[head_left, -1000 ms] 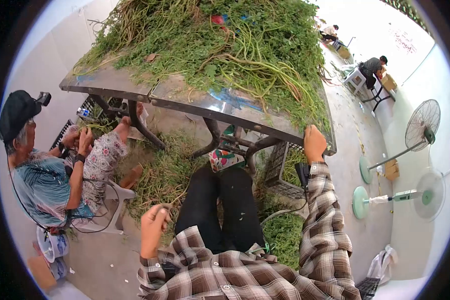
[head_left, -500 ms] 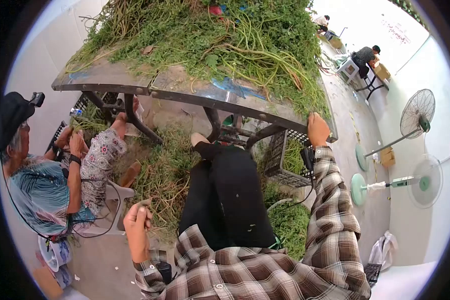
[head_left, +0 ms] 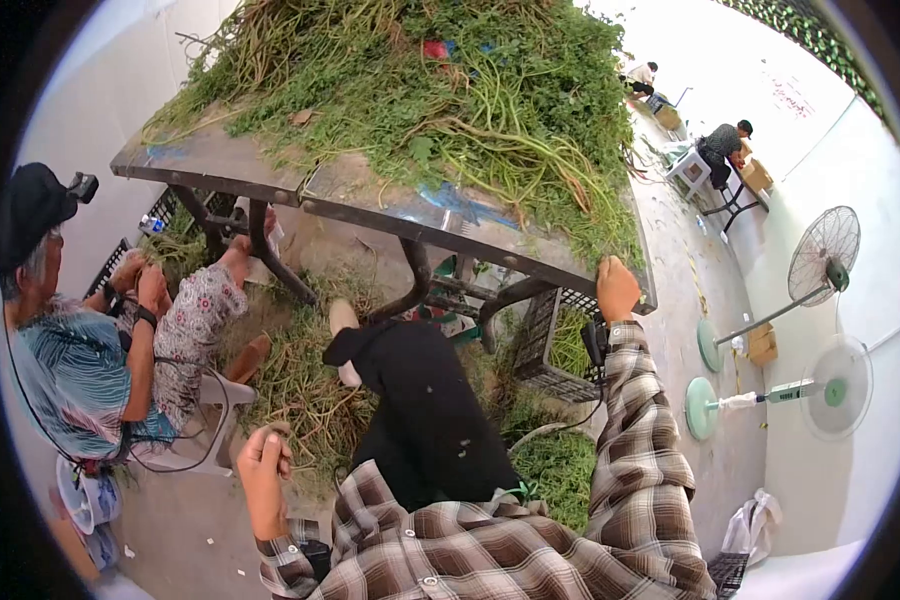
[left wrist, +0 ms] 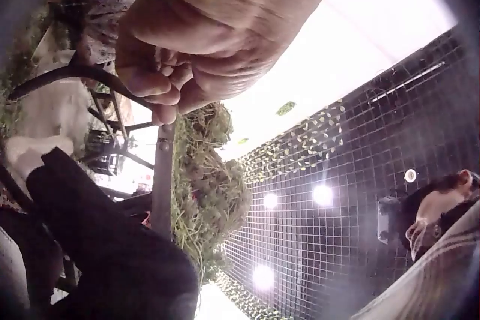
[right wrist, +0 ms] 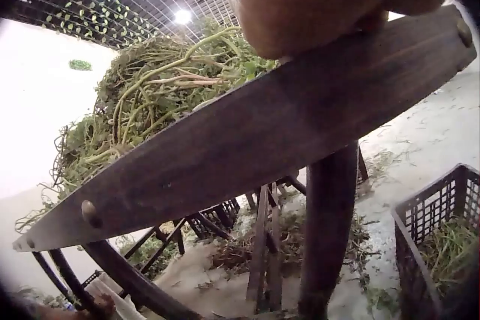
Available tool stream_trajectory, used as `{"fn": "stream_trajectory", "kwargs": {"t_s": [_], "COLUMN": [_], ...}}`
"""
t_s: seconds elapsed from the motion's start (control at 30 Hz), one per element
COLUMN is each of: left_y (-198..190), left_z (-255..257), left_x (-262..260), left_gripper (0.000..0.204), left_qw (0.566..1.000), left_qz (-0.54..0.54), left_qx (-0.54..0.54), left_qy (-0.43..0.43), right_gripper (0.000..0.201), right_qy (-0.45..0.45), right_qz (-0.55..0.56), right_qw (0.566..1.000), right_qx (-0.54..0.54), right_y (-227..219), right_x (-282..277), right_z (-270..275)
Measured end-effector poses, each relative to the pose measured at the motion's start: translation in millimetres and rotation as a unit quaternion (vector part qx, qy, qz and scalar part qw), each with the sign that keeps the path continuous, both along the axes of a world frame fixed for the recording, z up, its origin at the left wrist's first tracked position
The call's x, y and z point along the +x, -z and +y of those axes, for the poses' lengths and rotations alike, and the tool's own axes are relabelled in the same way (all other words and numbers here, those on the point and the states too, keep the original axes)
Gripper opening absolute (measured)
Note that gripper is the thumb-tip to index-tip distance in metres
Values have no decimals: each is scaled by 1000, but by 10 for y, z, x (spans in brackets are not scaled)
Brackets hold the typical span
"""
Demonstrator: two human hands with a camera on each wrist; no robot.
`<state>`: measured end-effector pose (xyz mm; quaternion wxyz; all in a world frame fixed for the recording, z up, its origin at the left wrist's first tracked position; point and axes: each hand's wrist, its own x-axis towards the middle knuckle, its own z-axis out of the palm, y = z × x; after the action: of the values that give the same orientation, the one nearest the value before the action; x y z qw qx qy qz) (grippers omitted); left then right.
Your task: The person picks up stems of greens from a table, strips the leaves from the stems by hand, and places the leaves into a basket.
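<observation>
In the head view my left hand (head_left: 263, 475) is raised beside my left thigh, fingers loosely curled and touching nothing around it. A small brownish bit shows at its index fingertip; the left wrist view shows no object in the curled fingers. My right hand (head_left: 618, 290) grips the near right corner of the wooden table (head_left: 270, 185). In the right wrist view its palm lies over the table's dark edge board (right wrist: 225, 147), and the fingertips are mostly hidden. A large heap of leafy green stems (head_left: 440, 110) covers the tabletop, some hanging toward that corner.
Black plastic crates (head_left: 550, 340) of stems stand under the table. Cut stems (head_left: 300, 400) litter the floor by my feet. A seated person (head_left: 80, 340) handles stems at left. Two fans (head_left: 820, 255) stand at right, and people sit farther back. My crossed black-trousered leg (head_left: 420, 390) extends leftward.
My legs have shifted left, one now crossing over the other with a pale shoe showing. The left hand has moved left and slightly down. The right hand stays on the table corner.
</observation>
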<state>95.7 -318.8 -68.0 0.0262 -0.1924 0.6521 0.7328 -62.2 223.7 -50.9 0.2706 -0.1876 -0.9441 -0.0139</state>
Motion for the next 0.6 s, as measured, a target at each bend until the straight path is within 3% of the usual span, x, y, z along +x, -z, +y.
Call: {"fn": "stream_trajectory", "kwargs": {"t_s": [0.2, 0.5, 0.6], "left_y": [-129, -430, -534], "left_z": [245, 743, 972], "left_x": [-257, -821, -923], "left_gripper": [21, 23, 26], "left_qw": [999, 991, 988], "left_qz": [39, 35, 53], "left_qx": [-7, -62, -12], "left_qy": [7, 111, 142], "right_gripper": [27, 27, 27], "right_qy": [-5, -11, -19], "right_qz": [-10, 3, 21], "right_qw": [1000, 1000, 1000], "right_qx": [-24, -2, -12], "right_y": [-32, 134, 41], "right_x": [11, -2, -4], "right_z": [-17, 105, 40]}}
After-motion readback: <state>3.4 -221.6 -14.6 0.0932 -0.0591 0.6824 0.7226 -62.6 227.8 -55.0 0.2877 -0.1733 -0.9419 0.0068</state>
